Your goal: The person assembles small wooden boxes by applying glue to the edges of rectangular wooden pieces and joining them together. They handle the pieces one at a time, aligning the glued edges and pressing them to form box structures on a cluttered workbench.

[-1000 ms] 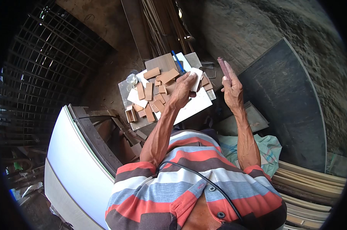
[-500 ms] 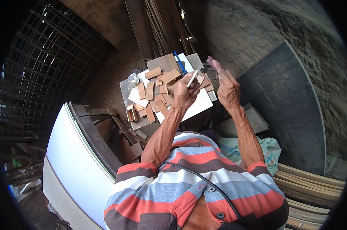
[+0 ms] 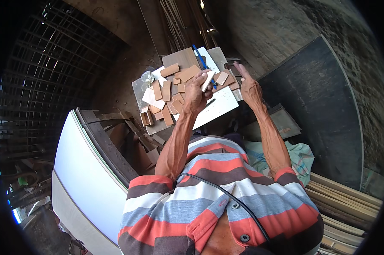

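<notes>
My left hand (image 3: 195, 94) is closed around a small pale wooden block (image 3: 207, 81), above the middle of the work table (image 3: 219, 109). Off the table's right side, my right hand (image 3: 251, 90) is raised with its fingers stretched out and slightly blurred; I see nothing in it. Beyond my left hand lies a long, thin blue tool (image 3: 200, 57), partly hidden by the block. A short dark, pen-like stick (image 3: 210, 102) rests on the white surface beside my left wrist. Several flat brown wooden pieces (image 3: 167, 90) are scattered to the left of that hand.
A small open wooden box (image 3: 146, 117) stands at the table's left edge, and a crumpled clear plastic bag (image 3: 147, 77) lies farther back. A large dark panel (image 3: 315, 110) leans on the right. Wooden strips (image 3: 345, 204) are stacked lower right; a curved white panel (image 3: 88, 178) stands left.
My left hand has drawn slightly left and turned the pale block, showing its broader face. The dark stick has come into sight. My right hand has shifted slightly, its fingers still stretched.
</notes>
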